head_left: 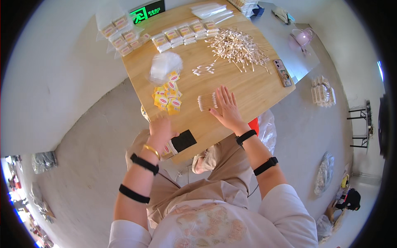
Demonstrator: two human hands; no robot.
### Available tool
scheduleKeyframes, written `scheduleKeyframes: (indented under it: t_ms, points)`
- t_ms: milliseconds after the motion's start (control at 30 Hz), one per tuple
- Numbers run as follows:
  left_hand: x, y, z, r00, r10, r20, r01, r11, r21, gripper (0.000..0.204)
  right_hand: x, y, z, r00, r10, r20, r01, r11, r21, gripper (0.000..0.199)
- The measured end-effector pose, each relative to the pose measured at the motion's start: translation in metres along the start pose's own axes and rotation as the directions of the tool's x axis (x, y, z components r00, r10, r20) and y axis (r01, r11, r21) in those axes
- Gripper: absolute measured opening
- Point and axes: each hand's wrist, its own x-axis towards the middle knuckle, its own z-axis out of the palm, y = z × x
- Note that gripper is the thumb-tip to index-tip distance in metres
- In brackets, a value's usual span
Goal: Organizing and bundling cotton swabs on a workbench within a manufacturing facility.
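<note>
A flat row of cotton swabs (207, 101) lies side by side near the middle of the table. My right hand (226, 108) rests along its right end, fingers stretched out and thumb at its lower corner. My left hand (160, 128) is at the table's left edge, just below a loose pile of yellow and white printed cards (167, 99); its fingers are blurred and partly hidden. Beside that hand's thumb lies a black rectangular piece (184, 141), with a small printed packet (168, 150) against its left side. A smaller group of swabs (203, 69) lies farther back.
A big heap of loose swabs (240, 46) covers the back right of the wooden table (244, 91). Clear bags (166, 66) lie left of centre. Filled packs (185, 31) line the back, more packs (120, 35) stand at the back left. A phone (283, 73) lies at the right edge.
</note>
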Motion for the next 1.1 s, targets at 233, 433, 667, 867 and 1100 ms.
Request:
scheduleKeyframes:
  t_ms: [233, 433, 667, 867, 1100]
  points:
    - [0.017, 0.058, 0.040, 0.864, 0.137, -0.485, -0.147, 0.989, 0.017, 0.086, -0.004, 0.002, 0.004, 0.991, -0.066, 0.120, 0.071, 0.997, -0.039, 0.088]
    - [0.059, 0.077, 0.058, 0.790, 0.181, -0.586, -0.117, 0.982, 0.147, 0.096, 0.003, -0.005, 0.015, 0.995, -0.064, 0.082, 0.072, 0.992, -0.102, 0.085]
    - [0.059, 0.081, 0.056, 0.784, 0.210, -0.584, -0.197, 0.977, 0.086, 0.095, 0.002, -0.020, 0.019, 0.992, -0.104, 0.077, 0.112, 0.988, -0.105, 0.078]
    - [0.057, 0.084, 0.045, 0.749, 0.254, -0.612, -0.262, 0.962, 0.079, 0.089, -0.001, -0.021, 0.022, 0.993, -0.109, 0.046, 0.113, 0.989, -0.097, 0.078]
    - [0.059, 0.083, 0.045, 0.736, 0.327, -0.593, -0.332, 0.938, 0.106, 0.082, 0.002, -0.021, 0.019, 0.996, -0.080, 0.040, 0.083, 0.994, -0.075, 0.078]
